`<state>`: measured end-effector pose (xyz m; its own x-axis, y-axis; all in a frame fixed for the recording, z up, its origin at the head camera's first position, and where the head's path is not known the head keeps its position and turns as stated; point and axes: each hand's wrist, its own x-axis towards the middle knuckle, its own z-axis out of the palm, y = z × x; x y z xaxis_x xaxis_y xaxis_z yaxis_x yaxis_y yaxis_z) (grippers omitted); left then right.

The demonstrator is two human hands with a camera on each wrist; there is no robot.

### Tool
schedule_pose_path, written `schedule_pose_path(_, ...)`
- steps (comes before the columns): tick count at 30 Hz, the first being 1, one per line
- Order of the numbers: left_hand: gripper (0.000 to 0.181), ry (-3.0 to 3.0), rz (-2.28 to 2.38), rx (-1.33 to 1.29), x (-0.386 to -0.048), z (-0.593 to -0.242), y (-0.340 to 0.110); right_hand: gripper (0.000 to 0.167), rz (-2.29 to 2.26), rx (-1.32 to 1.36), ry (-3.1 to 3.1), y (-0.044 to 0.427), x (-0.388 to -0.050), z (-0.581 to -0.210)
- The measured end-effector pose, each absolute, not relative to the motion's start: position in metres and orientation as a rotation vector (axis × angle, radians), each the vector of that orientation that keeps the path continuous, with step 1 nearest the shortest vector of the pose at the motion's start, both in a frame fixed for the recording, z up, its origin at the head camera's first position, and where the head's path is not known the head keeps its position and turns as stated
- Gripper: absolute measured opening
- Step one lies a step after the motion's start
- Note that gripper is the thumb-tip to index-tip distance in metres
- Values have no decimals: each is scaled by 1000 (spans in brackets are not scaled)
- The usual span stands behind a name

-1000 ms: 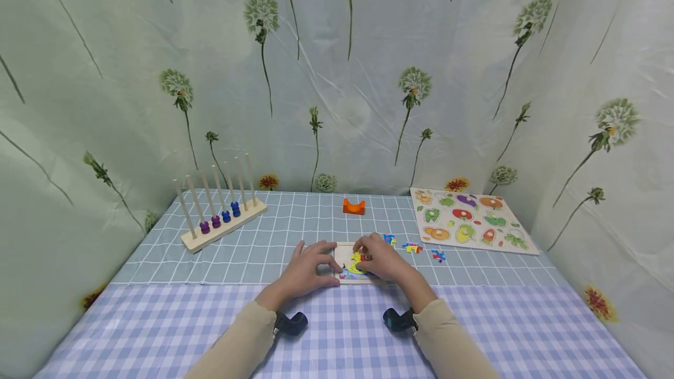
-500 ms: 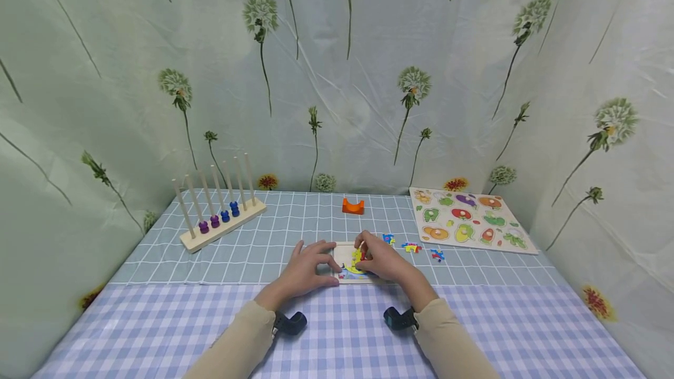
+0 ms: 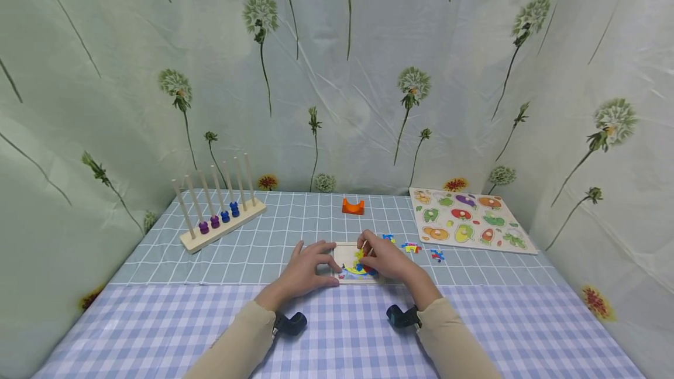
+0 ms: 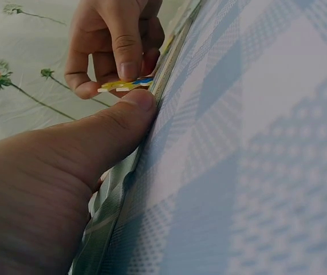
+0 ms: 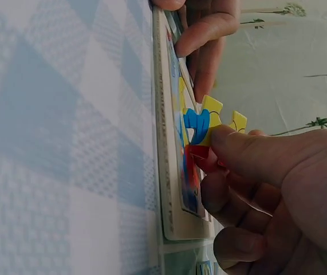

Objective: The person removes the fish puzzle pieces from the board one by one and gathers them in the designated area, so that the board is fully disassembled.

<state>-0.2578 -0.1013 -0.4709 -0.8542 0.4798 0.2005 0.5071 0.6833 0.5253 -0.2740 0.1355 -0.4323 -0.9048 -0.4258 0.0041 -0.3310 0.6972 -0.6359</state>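
In the head view, a small wooden jigsaw board [image 3: 344, 247] with a partly filled picture lies between the hands. My left hand [image 3: 308, 268] holds its left side, thumb at the near corner, a bent index finger on the board and other fingers toward the far corner. My right hand [image 3: 387, 259] is over the board's right half. In the right wrist view its thumb and fingers pinch a yellow, blue and red jigsaw piece [image 5: 200, 123], tilted against the board. Some of the piece is hidden behind the fingers. The left wrist view shows this piece edge-on above the left thumb [image 4: 134, 106].
Loose jigsaw pieces [image 3: 412, 247] lie right of the board. Behind it stands an orange arch-shaped block [image 3: 353, 206]. A peg rack [image 3: 226, 227] with purple and blue beads stands at the left, and a vegetable puzzle board [image 3: 468, 218] lies at the back right.
My right hand has shifted slightly right, and the jigsaw piece in it has tilted, so blue now shows on it. My left hand stays put on the board.
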Motion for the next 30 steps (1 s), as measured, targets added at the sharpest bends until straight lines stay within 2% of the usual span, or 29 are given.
schedule_pose_path(17, 16, -2843, -902, -829, -257, -470, -100, 17, -1088, -564, 2722, 148, -278, -423)
schedule_pose_path(30, 17, -2851, -904, -821, -256, -470, -100, 19, -1094, -483, 2754, 176, -279, -405)
